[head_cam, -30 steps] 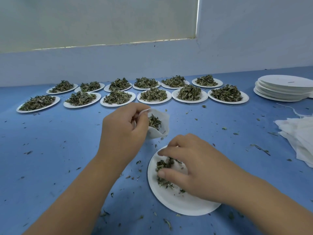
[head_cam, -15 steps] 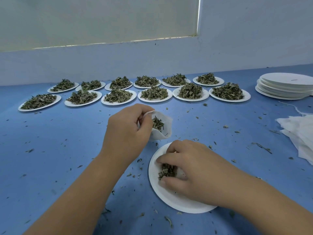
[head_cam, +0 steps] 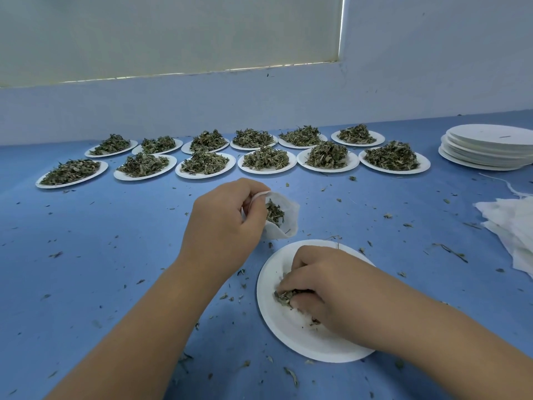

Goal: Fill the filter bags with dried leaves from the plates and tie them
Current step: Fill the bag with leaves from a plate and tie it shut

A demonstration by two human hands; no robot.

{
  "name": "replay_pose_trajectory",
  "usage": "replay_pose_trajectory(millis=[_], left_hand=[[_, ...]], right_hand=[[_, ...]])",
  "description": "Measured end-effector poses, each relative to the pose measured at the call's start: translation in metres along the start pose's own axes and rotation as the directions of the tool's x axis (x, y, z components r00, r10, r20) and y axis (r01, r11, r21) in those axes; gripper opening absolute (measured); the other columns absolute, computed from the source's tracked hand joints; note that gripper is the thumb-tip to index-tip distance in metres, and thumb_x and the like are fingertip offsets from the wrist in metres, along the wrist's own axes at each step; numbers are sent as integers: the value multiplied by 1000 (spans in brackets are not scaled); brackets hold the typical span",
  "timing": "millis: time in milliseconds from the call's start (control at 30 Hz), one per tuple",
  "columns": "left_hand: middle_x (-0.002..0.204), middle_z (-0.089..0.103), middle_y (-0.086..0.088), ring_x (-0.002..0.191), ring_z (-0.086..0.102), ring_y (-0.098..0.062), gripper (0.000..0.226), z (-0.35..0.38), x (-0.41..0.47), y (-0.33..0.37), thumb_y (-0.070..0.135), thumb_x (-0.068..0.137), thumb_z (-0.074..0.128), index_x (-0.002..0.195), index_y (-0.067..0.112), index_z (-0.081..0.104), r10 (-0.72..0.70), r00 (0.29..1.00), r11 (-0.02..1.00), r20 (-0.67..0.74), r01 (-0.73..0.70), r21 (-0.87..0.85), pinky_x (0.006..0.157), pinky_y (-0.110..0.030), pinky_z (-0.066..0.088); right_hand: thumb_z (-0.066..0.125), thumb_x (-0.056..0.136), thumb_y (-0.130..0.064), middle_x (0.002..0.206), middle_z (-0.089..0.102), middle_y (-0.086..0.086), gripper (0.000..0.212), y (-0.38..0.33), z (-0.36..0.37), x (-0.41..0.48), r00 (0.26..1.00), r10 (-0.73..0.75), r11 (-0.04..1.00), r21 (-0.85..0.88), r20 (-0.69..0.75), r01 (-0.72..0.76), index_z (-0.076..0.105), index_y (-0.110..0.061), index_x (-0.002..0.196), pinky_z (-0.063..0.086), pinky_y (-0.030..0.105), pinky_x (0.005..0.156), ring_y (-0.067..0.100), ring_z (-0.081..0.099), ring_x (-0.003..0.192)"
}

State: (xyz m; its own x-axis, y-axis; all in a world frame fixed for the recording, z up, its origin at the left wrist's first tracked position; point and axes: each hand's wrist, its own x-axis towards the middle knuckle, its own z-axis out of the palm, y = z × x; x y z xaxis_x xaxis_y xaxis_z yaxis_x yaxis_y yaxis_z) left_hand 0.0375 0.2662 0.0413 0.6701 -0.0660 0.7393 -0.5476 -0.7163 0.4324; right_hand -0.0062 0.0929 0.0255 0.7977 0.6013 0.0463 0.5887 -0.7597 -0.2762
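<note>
Lower centre-right: the near plate, almost bare, sits on the blue counter just below the bag, probably to keep the carry from plate to bag short. The right hand rests on it, fingers curled into a pinch round a small clump of dried leaves. It looks like the last scraps are being gathered.

Centre of frame, just above: the left hand pinches the rim of the filter bag. The mouth is held open and tipped toward the plate, presumably to take the next pinch. The bag is white, thin and soft-sided, and sags at the bottom. A dark green clump shows inside, below the rim. The bag is not tied, and I cannot make out a string on it.

Leaf crumbs are scattered over the counter around both.

Right edge: a heap of white fabric pieces, probably spare bags, with a thread trailing.

Upper right: a stack of empty plates.

Upper middle: two rows of heaped plates run along the wall. By my reckoning many portions remain.
</note>
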Motion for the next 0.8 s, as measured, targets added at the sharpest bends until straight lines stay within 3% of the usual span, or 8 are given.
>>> replay_pose_trajectory(millis=[133, 300, 433, 600, 667, 800], left_hand=[[64, 50, 23, 58, 48, 8, 19, 1, 0, 1, 17, 87, 54, 93, 14, 72, 9, 1000, 1000, 9, -9, 0, 56, -3, 32], [61, 50, 19, 57, 47, 5, 19, 2, -2, 2, 18, 87, 54, 92, 15, 72, 20, 999, 1000, 35, -21, 13, 56, -4, 32], [61, 51, 18, 57, 47, 6, 18, 1, -1, 3, 19, 87, 55, 92, 15, 72, 10, 999, 1000, 30, -10, 5, 56, -5, 32], [57, 47, 15, 54, 45, 2, 18, 2, -3, 8, 20, 87, 55, 89, 15, 72, 8, 998, 1000, 55, -7, -16, 54, -7, 30], [54, 44, 16, 54, 44, 3, 18, 4, -4, 11, 20, 86, 55, 88, 16, 72, 4, 997, 1000, 76, -1, -27, 54, -7, 30], [51, 42, 16, 53, 44, 3, 17, 9, -6, 19, 21, 84, 55, 86, 18, 72, -7, 995, 998, 96, 14, -65, 53, -10, 31]], right_hand=[[41, 100, -22, 107, 52, -7, 26, -2, -1, 1, 1000, 13, 999, -37, 9, -12, 64, -25, 109, 47, 37, 83, 18, 55, 96], [41, 99, -21, 106, 55, -8, 23, 2, -3, -1, 1000, 0, 999, -35, -18, 0, 64, -23, 106, 46, 32, 83, 13, 53, 97], [58, 92, -25, 92, 60, -16, 12, 10, -23, -8, 992, 60, 975, 221, -109, -35, 67, -33, 94, 42, 13, 74, -2, 53, 86], [67, 85, -22, 81, 66, -14, 16, 13, -41, -13, 946, 126, 827, 558, -297, 65, 69, -38, 86, 47, 14, 61, 5, 62, 72], [68, 85, -18, 78, 65, -12, 20, 13, -38, -10, 900, 169, 839, 538, -401, 82, 70, -38, 82, 44, 9, 56, 5, 59, 69], [69, 84, -18, 82, 60, -16, 18, 10, -24, 1, 832, 165, 967, 253, -530, -30, 68, -32, 95, 40, 11, 70, 1, 54, 79]])
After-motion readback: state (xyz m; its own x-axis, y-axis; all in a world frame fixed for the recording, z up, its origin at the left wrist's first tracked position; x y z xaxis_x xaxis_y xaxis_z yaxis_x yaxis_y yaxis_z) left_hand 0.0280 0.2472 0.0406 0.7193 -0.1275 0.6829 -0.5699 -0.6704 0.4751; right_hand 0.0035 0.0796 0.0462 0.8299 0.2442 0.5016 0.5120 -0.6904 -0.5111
